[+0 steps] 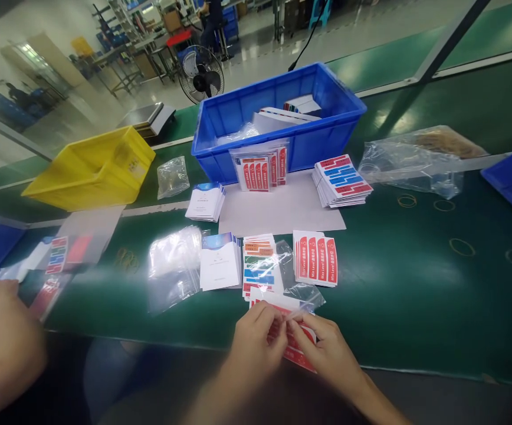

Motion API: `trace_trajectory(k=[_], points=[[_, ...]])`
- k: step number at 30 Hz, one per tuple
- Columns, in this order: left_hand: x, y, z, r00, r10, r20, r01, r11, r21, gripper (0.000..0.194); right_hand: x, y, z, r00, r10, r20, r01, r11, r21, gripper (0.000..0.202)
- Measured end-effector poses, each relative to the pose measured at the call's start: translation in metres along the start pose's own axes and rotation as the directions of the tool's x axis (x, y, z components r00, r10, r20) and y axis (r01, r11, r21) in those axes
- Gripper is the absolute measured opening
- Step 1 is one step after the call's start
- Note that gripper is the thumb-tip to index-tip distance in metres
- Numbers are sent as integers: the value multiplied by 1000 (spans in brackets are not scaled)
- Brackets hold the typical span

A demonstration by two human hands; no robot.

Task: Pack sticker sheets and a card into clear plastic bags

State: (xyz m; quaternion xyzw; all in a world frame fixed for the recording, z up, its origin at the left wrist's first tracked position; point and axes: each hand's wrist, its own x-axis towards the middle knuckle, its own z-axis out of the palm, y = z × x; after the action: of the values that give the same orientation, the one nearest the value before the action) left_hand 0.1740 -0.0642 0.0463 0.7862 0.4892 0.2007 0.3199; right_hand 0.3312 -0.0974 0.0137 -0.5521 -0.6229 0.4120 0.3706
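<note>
Stickers in a clear bag [289, 333] sit between your two hands at the near edge of the green table [415, 295], straight in front of the blue bin [278, 118] and well short of it. Your left hand [256, 339] pinches the bag's top edge with its fingertips, and your right hand [329, 348] pinches the same edge from the other side, so both hands grip the bag; the red sheets inside show through the plastic under your fingers.

Just beyond the bag, toward the bin, lie a stack of red label sheets [315, 258], a stack of mixed colour label sheets [258, 262] and a stack of white booklets [219, 260], with loose clear bags [174, 265] to their left. A grey sheet [282, 212] lies closer to the bin, with a second stack of booklets [205, 202] at its left edge and a pile of red and blue sheets [342, 180] at its right corner. A pack of red labels [260, 168] leans against the bin's front wall.

Left of the bin stands a yellow bin [92, 168]. Right of the bin lies a crumpled plastic bag [415, 159], and rubber bands [462, 247] are scattered on the table nearer to you. Far left of the bin, another person's hand [3, 336] rests by more bagged labels [56, 260].
</note>
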Motion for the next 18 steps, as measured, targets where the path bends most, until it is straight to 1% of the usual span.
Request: trace_trajectory(k=[2, 4, 8, 10, 12, 13, 14, 15, 18], points=[[-1, -1, 2, 1000, 5, 2, -5, 1000, 24, 11, 0, 2, 3, 1000, -20, -14, 20, 999, -32, 29], [-3, -3, 6, 998, 58, -18, -57, 996, 70, 14, -1, 3, 5, 999, -40, -25, 38, 997, -67, 29], [-6, -5, 15, 976, 181, -122, -157, 970, 185, 19, -2, 5, 7, 999, -42, -7, 41, 994, -103, 29], [-6, -5, 15, 960, 202, -192, -155, 960, 232, 20, -3, 6, 7, 999, -37, -2, 36, 995, -90, 28], [-5, -6, 13, 942, 192, -276, -117, 957, 265, 20, -6, 7, 7, 1000, -30, 7, 30, 997, -74, 27], [-4, -6, 11, 936, 184, -299, -98, 955, 280, 20, -7, 7, 6, 999, -28, 16, 29, 997, -71, 27], [-4, -5, 9, 938, 180, -297, -90, 952, 294, 20, -8, 7, 4, 999, -27, 27, 29, 997, -72, 26], [-5, -5, 8, 945, 184, -269, -97, 947, 306, 19, -9, 6, 2, 999, -25, 34, 28, 997, -78, 25], [-8, -1, 5, 968, 227, -105, -182, 928, 327, 17, -11, 3, -7, 1000, -23, 21, 25, 993, -113, 18]])
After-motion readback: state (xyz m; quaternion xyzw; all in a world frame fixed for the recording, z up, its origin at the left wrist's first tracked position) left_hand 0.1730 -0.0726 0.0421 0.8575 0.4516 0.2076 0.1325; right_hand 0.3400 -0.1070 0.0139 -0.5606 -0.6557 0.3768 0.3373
